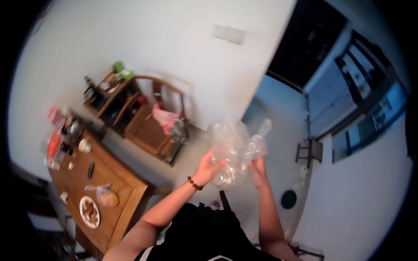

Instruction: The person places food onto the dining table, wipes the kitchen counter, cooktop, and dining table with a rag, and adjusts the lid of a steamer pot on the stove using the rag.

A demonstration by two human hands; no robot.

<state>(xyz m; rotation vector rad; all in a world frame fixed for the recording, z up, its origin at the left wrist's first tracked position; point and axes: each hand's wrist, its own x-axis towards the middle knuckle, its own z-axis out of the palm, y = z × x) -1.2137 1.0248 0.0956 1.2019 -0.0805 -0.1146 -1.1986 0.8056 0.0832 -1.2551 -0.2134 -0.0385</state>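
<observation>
A clear plastic bag (227, 152) is being held in mid-air before the torso, above the tiled floor (274, 174). Its left side is being gripped by the left hand (205, 169); the film is being pinched between narrowly spaced fingers, the front being crossed by the thumb. A beaded bracelet (195, 183) is being worn on that wrist. The bag's right side, from which a gathered tail is being pointed upward, is being held low down by the right hand (258, 173); its fingers are being bent onto the plastic, their tips partly hidden.

Edges: room at left is being limited by the wooden counter (130, 195), on which a white plate (82, 215) of food and a small filled bag (107, 196) are being carried. Farther forward, a pink item (165, 118) is being borne by a wooden chair (146, 135). The right side is being bounded by a white wall (348, 195), near which a stool (310, 151) is being seen. Open floor is being left between counter and wall.
</observation>
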